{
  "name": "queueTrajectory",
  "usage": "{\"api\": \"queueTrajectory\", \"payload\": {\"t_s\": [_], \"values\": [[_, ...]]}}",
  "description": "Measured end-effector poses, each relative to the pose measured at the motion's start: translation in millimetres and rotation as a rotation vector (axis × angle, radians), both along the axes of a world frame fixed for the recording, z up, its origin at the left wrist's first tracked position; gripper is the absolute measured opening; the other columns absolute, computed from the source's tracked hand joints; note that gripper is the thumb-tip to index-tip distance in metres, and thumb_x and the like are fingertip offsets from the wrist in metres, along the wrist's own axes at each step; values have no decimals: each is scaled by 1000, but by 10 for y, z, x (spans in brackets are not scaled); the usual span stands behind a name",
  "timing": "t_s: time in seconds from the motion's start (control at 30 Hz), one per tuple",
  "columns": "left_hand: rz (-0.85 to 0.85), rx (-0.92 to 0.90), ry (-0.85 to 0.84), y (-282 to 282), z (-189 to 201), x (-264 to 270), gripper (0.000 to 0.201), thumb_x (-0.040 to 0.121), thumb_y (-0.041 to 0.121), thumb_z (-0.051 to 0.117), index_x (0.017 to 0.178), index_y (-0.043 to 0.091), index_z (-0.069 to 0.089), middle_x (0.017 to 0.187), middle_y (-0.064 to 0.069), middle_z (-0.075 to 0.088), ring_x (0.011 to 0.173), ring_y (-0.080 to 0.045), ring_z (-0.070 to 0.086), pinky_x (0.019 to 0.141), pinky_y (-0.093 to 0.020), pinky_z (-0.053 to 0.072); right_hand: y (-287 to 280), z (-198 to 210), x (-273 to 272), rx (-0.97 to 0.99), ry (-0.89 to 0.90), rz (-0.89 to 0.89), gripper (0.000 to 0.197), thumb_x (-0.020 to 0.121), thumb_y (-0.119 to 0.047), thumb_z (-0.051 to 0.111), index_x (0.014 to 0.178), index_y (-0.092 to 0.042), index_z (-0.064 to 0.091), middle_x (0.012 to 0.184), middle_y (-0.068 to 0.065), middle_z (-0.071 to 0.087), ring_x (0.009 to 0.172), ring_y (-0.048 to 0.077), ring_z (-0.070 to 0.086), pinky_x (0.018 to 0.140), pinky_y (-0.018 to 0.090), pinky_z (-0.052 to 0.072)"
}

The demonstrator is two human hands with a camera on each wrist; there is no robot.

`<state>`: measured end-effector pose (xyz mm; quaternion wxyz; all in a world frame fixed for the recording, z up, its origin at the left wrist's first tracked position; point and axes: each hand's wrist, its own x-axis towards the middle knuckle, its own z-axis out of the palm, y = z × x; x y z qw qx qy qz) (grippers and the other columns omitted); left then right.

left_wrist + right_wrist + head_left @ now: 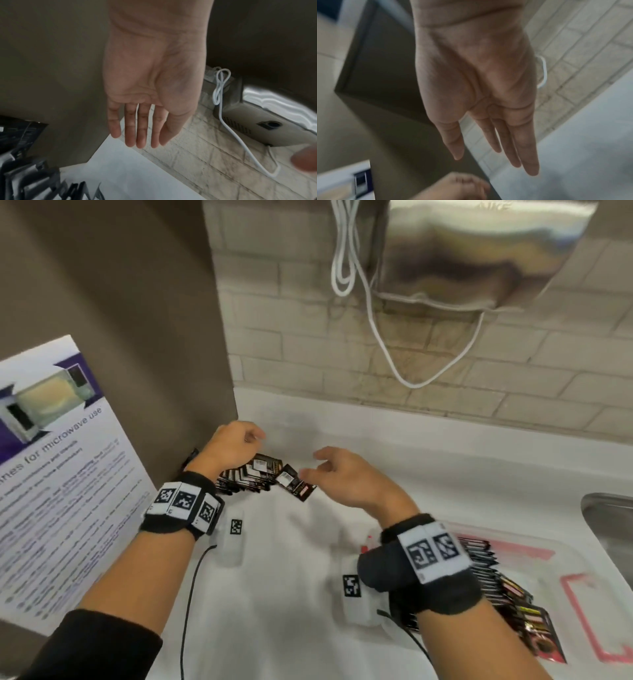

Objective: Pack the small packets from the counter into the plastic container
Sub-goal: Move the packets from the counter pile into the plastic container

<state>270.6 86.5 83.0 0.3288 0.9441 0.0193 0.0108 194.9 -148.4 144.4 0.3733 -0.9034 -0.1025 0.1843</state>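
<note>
A heap of small black packets [246,477] lies on the white counter [291,559] against the brown panel; it shows again low on the left as packets [20,169]. My left hand [239,440] [142,121] hovers just above the heap, fingers straight, holding nothing. My right hand [339,474] [488,121] hangs beside the heap's right end, fingers straight and empty, thumb close to the outermost packet [296,486]. The clear plastic container [534,551] with pink trim sits at the near right, with several packets [507,594] stacked inside, partly hidden by my right wrist.
A brown cabinet panel [137,337] with a microwave notice [51,474] walls off the left. A steel wall unit [479,251] and a looped white cable [376,337] hang over the tiled wall. A sink edge [609,525] shows at far right.
</note>
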Motion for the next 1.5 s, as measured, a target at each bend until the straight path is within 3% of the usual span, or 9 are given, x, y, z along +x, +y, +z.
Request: {"api": "queueTrajectory", "payload": {"t_s": [0.17,0.33,0.47,0.67,0.87,0.97,1.13,1.3,1.5], "values": [[-86,124,93,171,-155,297,32,92,15,62,124,17,65,121,-8,61,116,-26,58,101,-33,45,464,-688,320,-74,83,-19,51,93,-33,61,137,-13,43,128,10,56,106,23,55,83,30,44],[-336,491,245,123,-375,477,96,72,42,82,152,34,29,153,-5,30,142,-31,25,115,-53,29,643,-1283,572,-244,-34,-133,67,91,-32,59,146,-7,31,148,13,34,143,33,22,119,38,19],[-454,683,331,52,-560,571,124,58,48,89,156,37,13,162,-8,15,148,-35,12,116,-56,16,668,-1528,690,-265,-116,-184,81,91,-34,62,153,-7,17,163,10,12,151,31,-3,123,43,13],[-470,696,294,-27,-824,624,102,71,48,80,154,28,23,152,-6,36,139,-31,30,112,-53,24,655,-1735,771,-254,-126,-179,77,92,-33,63,152,-5,23,156,11,30,150,33,10,120,42,20],[-511,683,180,-49,-860,614,55,85,41,69,131,18,49,122,-6,56,117,-28,50,99,-46,37,667,-1805,720,-307,-225,-258,46,88,-31,62,129,-13,55,127,8,48,119,29,40,97,38,42],[-519,609,163,-5,-847,634,43,86,39,70,120,18,54,109,-3,55,106,-25,52,91,-41,44,630,-1779,703,-258,-200,-332,45,87,-38,64,125,-14,59,121,8,52,115,29,43,95,38,43],[-484,381,136,77,-739,705,21,89,41,68,94,25,57,92,1,60,85,-19,57,69,-32,45,608,-1658,646,237,-179,-472,61,97,-42,56,146,-11,37,128,12,50,113,26,55,101,33,43],[-362,54,84,15,-469,645,18,93,46,63,87,29,60,79,6,65,71,-13,61,59,-26,43,614,-1488,561,562,-122,-531,61,101,-42,48,150,-15,25,87,2,62,83,21,67,84,32,55],[-423,-535,120,-407,-177,334,19,100,30,59,92,12,63,55,14,58,46,1,52,46,-11,39,524,-1176,541,819,-179,-514,67,97,-41,56,153,-27,22,116,14,58,90,23,71,83,34,60]]}}
